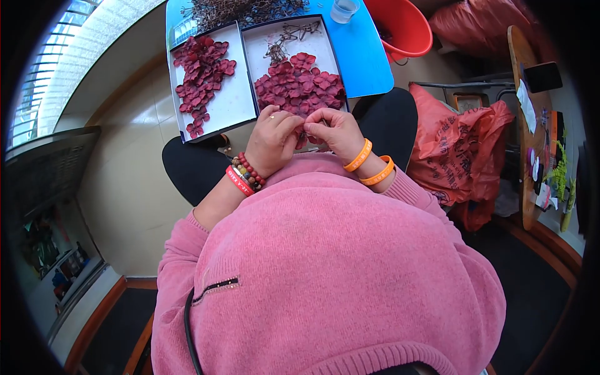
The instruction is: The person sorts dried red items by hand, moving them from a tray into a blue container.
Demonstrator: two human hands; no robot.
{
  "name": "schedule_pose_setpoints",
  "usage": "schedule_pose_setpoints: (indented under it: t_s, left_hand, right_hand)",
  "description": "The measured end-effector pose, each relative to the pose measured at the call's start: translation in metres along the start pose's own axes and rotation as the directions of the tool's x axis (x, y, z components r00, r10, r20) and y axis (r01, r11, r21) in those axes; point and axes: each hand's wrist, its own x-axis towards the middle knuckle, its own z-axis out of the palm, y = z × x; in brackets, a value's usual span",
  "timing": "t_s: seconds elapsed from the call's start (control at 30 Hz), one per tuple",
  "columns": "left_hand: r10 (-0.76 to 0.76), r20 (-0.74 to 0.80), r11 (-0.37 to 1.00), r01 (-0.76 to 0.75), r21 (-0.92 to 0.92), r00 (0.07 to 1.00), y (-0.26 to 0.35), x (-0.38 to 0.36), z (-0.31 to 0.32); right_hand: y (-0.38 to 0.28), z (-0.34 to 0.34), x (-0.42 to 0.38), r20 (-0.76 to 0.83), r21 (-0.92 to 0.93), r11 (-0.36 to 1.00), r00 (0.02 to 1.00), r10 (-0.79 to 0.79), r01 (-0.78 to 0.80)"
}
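In the head view, white lettering, too small to read surely, is showing on the red wristband [239,181] and orange wristbands [359,155]; dark, creased print is covering the red bag [459,147]. The left hand [274,140] and right hand [335,134] are curling, fingertips pinching a partly hidden dark red flower [302,139] at the near edge of the right tray [320,50]. Loose flowers [299,87] are crowding beyond them; a clear cup [344,10] and red bucket [415,31] are standing farther off.
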Motion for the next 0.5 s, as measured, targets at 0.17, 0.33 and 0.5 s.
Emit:
schedule_pose_setpoints:
  t_s: [0.17,0.33,0.5]
  left_hand:
    - [-0.141,-0.011,0.989,0.141,0.044,0.99,-0.016,0.011,0.009]
    - [-0.266,-0.054,0.964,0.267,0.009,0.963,-0.051,0.023,0.033]
    - [-0.372,-0.073,0.897,0.378,0.229,0.925,-0.077,0.048,0.063]
  right_hand:
    - [0.02,-0.018,0.015,0.007,-0.36,0.913,0.979,-0.204,0.193]
    - [0.023,-0.028,0.017,-0.068,-0.583,0.743,0.891,-0.448,0.329]
    - [0.028,-0.034,0.02,-0.114,-0.303,0.922,0.951,-0.286,0.241]
